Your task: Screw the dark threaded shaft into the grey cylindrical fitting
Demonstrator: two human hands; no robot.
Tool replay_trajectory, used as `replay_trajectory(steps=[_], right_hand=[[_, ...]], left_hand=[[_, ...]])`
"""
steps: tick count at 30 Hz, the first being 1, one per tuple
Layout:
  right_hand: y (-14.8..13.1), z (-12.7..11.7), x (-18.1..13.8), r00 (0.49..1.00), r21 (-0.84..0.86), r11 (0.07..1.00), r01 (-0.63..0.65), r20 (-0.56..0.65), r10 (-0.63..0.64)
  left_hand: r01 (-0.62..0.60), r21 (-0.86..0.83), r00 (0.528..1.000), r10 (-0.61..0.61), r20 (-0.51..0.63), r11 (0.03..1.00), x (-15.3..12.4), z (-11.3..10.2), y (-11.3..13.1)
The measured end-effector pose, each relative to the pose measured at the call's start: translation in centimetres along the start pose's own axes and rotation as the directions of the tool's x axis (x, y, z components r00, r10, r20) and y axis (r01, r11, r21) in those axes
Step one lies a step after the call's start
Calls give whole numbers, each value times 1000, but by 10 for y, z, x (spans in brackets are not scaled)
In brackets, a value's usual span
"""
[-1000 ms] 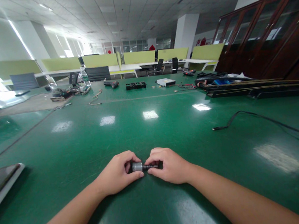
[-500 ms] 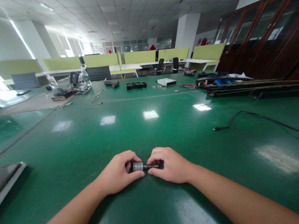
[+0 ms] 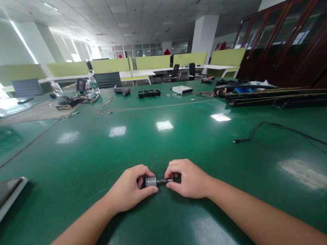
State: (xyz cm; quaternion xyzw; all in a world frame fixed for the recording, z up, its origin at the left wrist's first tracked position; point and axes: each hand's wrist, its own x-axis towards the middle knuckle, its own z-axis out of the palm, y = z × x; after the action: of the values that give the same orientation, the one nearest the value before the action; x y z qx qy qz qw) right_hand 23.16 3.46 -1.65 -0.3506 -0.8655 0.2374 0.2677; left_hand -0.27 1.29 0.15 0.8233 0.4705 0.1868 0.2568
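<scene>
My left hand [image 3: 134, 187] is closed round a small grey metal cylinder [image 3: 151, 181], thumb in front and fingers behind. From the cylinder's right side a thin dark shaft [image 3: 161, 182] points toward my other hand. My right hand [image 3: 187, 178] pinches a dark, ringed, spring-like piece [image 3: 170, 180] at the shaft's far end. Whether that piece still sits on the shaft I cannot tell. Both hands are low over the green tabletop [image 3: 167, 150], and the fingers hide part of each piece.
A flat device with a white edge [image 3: 7, 199] lies at the left. On the right stretches a black cable [image 3: 300, 132]. Farther back are a black fan-like block [image 3: 149, 93], a white box [image 3: 182, 90], a plastic bottle [image 3: 94, 84] and a pile of dark strips [image 3: 256, 96].
My right hand has shifted slightly right, away from the cylinder, and the ringed piece has moved with it. More of the bare shaft shows. My left hand has stayed put.
</scene>
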Motion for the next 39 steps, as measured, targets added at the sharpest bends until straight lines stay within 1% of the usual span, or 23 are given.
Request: replay_trajectory(steps=[3,5,7,10,16,20,25,29,35,39], right_hand=[[10,-10,-1,998,41,997,-58,40,57],[17,-16,-2,992,68,990,-121,32,119],[22,-20,-3,989,85,986,-144,24,143],[24,-20,-3,992,88,989,-122,28,120],[18,-15,-2,995,110,990,-87,48,82],[16,-10,0,996,107,990,-87,38,84],[3,0,1,999,213,976,-51,29,46],[-5,5,1,997,282,956,-76,27,72],[-4,7,1,999,200,979,-33,15,30],[-4,7,1,1000,186,982,-27,16,25]], left_hand=[[12,2,1000,-12,1,1000,0,0,1],[18,3,1000,-18,2,1000,0,-1,1],[21,5,1000,-21,4,1000,0,-1,2],[19,4,1000,-19,5,1000,0,-1,2],[17,-2,1000,-17,0,1000,1,0,1],[7,-5,1000,-7,-5,1000,0,0,0],[0,10,1000,0,2,1000,0,-1,1],[-16,5,1000,16,5,1000,0,-1,1],[-1,-9,1000,1,11,1000,0,1,-1],[-16,-24,1000,16,22,1000,-1,0,-2]])
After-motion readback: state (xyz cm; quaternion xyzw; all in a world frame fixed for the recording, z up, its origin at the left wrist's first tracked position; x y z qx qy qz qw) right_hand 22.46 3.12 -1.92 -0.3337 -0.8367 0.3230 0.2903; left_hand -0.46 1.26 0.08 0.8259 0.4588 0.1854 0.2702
